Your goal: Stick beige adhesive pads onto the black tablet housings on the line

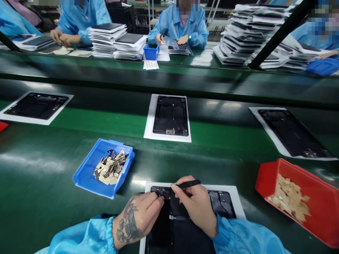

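A black tablet housing [190, 229] lies on a white sheet [239, 203] right in front of me, its inner side facing up. My left hand [140, 215] is at the housing's far left corner, fingertips pinched together on or just above a small dark part; what they hold, if anything, is hidden. My right hand [194, 203] grips slim black tweezers [188, 183] like a pen over the housing's far edge. Their working tip is hidden by my fingers. Beyond my left hand stands a blue bin [87, 176] with small beige and black pieces.
A red bin [317, 208] of beige pieces stands at right. Across the green belt lie three more tablet housings on white sheets: left [37, 106], middle [171, 116], right [291, 132]. Co-workers in blue sit opposite among tall stacks [249, 35] of panels and sheets.
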Demonstrator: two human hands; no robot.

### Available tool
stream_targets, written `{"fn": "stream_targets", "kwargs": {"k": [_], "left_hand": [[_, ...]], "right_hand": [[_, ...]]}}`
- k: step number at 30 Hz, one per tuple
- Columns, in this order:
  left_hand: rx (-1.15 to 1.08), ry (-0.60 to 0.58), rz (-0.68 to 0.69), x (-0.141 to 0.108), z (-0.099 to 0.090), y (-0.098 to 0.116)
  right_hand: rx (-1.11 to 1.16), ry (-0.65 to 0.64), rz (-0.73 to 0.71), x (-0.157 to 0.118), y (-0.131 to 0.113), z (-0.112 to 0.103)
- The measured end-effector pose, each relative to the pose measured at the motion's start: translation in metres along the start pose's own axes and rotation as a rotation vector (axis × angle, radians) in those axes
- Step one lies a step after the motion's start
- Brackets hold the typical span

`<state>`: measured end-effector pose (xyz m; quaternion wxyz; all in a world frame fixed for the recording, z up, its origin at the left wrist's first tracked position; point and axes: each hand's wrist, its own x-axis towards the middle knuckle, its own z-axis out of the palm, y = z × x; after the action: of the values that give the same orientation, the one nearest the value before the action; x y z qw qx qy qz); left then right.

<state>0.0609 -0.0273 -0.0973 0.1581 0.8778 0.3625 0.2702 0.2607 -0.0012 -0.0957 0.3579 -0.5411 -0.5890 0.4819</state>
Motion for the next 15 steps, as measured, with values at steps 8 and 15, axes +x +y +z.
{"fn": "stream_targets", "kwargs": {"k": [8,15], "left_hand": [[0.021,-0.021,0.004,0.0012,0.0018,-0.0010],[0.019,0.006,-0.039,0.0048,-0.0015,0.0024]], "right_hand": [[-0.004,-0.001,0.014,0.0022,-0.0007,0.0000],[-0.004,-0.012,-0.010,-0.0002,-0.0009,-0.0006]]}}
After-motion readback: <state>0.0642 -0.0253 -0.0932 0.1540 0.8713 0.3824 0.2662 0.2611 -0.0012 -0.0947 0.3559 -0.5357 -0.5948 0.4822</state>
